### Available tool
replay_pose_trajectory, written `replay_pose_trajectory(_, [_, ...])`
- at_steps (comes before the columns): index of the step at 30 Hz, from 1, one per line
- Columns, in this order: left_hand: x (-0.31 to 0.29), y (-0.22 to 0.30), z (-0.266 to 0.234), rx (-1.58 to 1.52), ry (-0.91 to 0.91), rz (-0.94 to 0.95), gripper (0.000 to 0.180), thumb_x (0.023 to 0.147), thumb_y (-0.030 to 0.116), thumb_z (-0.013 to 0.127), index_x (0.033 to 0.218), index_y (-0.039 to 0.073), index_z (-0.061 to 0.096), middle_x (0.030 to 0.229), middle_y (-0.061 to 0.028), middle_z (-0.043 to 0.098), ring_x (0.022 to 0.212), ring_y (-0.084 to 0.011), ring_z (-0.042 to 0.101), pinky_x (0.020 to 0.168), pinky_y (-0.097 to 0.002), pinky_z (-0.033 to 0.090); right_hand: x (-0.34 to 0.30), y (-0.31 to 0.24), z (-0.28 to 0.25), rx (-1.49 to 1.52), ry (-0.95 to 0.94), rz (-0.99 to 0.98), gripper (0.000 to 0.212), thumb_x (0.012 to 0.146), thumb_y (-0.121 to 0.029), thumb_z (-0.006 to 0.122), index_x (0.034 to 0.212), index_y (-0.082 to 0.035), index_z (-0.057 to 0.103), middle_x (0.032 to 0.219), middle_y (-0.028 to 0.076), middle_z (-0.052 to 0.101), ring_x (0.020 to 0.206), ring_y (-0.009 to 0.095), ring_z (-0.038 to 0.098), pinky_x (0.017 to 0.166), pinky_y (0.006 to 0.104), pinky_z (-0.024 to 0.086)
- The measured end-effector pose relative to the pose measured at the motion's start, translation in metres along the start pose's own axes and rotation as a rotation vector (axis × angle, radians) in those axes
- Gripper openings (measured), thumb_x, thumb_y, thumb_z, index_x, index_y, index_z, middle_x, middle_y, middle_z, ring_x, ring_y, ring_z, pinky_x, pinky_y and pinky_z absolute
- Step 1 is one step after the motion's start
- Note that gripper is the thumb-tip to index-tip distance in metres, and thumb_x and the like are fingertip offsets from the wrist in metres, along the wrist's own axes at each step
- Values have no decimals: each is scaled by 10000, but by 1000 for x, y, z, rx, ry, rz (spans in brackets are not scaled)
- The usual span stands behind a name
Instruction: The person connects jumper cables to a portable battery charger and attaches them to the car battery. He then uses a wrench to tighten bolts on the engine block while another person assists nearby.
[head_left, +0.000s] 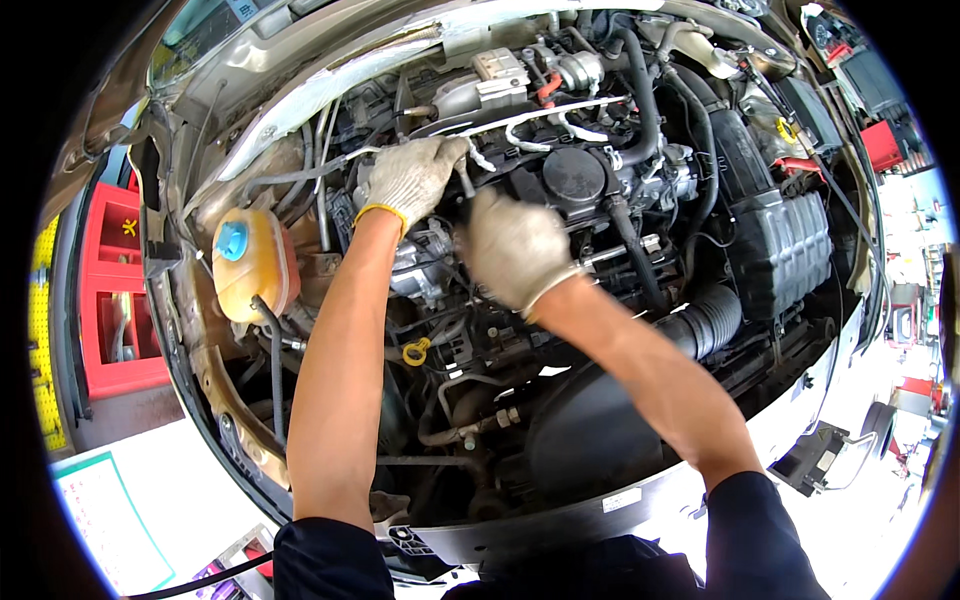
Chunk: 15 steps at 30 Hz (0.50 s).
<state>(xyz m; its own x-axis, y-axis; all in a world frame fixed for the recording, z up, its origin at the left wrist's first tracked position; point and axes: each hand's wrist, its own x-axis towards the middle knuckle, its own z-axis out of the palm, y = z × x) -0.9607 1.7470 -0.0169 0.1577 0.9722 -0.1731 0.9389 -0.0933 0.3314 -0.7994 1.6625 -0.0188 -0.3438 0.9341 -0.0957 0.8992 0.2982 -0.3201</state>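
Observation:
My left hand (413, 180), in a knitted cream work glove with a yellow cuff, is over the left part of the engine (500, 200). Its fingers are closed at the upper end of a short metal rod-like tool (466, 182), whose exact kind I cannot make out. Just right of it and nearer to me is my right hand (515, 250), gloved the same way and smeared by motion. It has the shape of a fist beside the tool's lower end; what lies inside it is hidden. A round black cap (573, 176) is to its right.
An amber coolant tank (255, 268) with a blue cap stands at the left. A yellow dipstick ring (416, 351) sits below my hands. The ribbed intake hose (706, 320) and black air filter box (785, 255) lie right. A red cabinet (120, 290) stands beyond the left fender.

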Motion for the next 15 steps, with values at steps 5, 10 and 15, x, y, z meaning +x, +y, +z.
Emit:
replay_pose_trajectory(5, [-4, -33, 13, 123, 152, 178, 611, 1047, 577, 350, 1239, 124, 713, 1171, -239, 713, 1110, -461, 653, 974, -534, 500, 9, -7, -16, -32, -118, 21, 409, 914, -411, 699, 1049, -25, 684, 856, 190, 750, 838, 371, 756, 757, 500, 596])
replay_pose_trajectory(10, [-6, -6, 2, 61, 59, 55, 560, 1050, 564, 365, 1204, 171, 732, 1170, -185, 736, 1078, -427, 690, 940, -526, 528, 12, 40, -20, -177, 127, -8, 188, 997, -216, 611, 1045, -40, 655, 892, 178, 720, 799, 343, 740, 724, 464, 614])
replay_pose_trajectory(15, [0, -11, 5, 41, 81, 47, 680, 1040, 628, 357, 1176, 81, 737, 1194, -233, 717, 1136, -441, 662, 975, -534, 506, -5, -26, 6, 159, -115, 35, 538, 901, -389, 724, 1175, 46, 566, 861, 222, 735, 836, 396, 747, 788, 490, 603])
